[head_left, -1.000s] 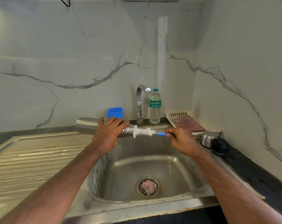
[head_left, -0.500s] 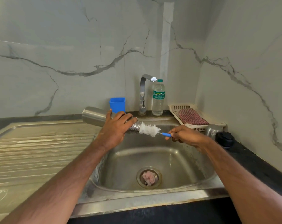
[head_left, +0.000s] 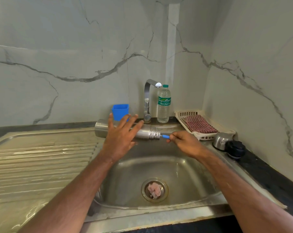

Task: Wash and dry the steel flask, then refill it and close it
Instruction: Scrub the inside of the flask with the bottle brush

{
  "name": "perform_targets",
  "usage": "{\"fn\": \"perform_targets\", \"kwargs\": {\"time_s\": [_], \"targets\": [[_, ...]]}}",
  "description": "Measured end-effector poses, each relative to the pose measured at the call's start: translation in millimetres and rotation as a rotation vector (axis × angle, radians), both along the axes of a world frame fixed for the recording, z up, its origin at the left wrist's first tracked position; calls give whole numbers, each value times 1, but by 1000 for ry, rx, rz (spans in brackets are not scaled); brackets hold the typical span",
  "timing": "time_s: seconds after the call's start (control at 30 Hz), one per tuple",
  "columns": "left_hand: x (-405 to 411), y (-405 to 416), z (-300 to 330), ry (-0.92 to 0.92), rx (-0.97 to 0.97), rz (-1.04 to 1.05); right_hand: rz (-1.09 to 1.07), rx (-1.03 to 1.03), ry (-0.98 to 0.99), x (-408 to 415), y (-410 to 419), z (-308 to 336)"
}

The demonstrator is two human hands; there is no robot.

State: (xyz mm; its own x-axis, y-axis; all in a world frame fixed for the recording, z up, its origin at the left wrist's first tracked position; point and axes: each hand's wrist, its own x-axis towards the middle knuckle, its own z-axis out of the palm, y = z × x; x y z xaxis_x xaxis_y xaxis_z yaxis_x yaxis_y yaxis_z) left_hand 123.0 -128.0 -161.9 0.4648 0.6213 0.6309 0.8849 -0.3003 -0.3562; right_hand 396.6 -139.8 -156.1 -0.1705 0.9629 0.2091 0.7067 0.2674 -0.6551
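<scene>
A: Hands?
B: Left hand (head_left: pixel 120 137), fingers straight, is pressing the flask (head_left: pixel 147 133) sideways above the sink (head_left: pixel 159 214); right hand (head_left: pixel 184 142) is pinching the brush handle (head_left: pixel 165 136) at its mouth.
A: Cap?
B: Cap (head_left: pixel 234 148) is sitting right of the right hand.

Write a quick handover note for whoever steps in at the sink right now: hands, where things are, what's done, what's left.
Left hand: fingers straight, supporting the steel flask sideways over the sink.
Right hand: pinching the blue brush handle; bristles hidden inside the flask.
Flask cap and black stopper sit on the counter, right.
Done: lid off, scrubbing under way.
Left: rinse, dry with checked cloth, refill, close.
</scene>
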Motion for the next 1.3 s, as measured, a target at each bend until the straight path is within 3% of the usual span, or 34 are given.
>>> {"fn": "perform_targets", "kwargs": {"time_s": [0.17, 0.3, 0.4, 0.47, 0.6, 0.7, 0.73, 0.8, 0.87, 0.93, 1.0, 1.13, 1.2, 1.3], "targets": [[-30, 0, -1, -81, -17, 63, 49, 18, 86, 17, 0, -4], [-23, 2, -5, -202, -112, 82, -40, 364, -240, -3, 8, 0], [-31, 5, -5, -251, -118, 45, -20, 563, -297, -9, 13, -1], [-37, 6, -2, -231, -54, 62, 26, 505, -257, -4, 15, -5], [-40, 4, 3, -171, 44, 110, 42, 183, -483, -1, 16, -7], [-43, 2, -2, -164, 56, 112, 121, 25, -171, 2, 19, -5], [-43, 3, -4, -155, 52, 112, 139, 23, -155, 1, 18, -4], [-44, 4, -6, -150, 34, 107, 84, 198, -356, -3, 16, -4], [-47, 7, -7, -211, 8, 74, -49, 574, -578, -5, 11, -4], [-53, 7, -9, -281, -17, 24, -91, 936, -678, -5, 8, -3], [-57, 4, -8, -298, -13, 10, -128, 1031, -703, -7, 8, 1], [-55, -5, 0, -189, 140, 30, -31, 575, -665, -20, -1, 2], [-53, -9, 3, -128, 216, 11, 89, 347, -497, -23, -6, 2], [-50, -11, 2, -73, 257, -8, 203, -4, -79, -19, -10, 3]]}}
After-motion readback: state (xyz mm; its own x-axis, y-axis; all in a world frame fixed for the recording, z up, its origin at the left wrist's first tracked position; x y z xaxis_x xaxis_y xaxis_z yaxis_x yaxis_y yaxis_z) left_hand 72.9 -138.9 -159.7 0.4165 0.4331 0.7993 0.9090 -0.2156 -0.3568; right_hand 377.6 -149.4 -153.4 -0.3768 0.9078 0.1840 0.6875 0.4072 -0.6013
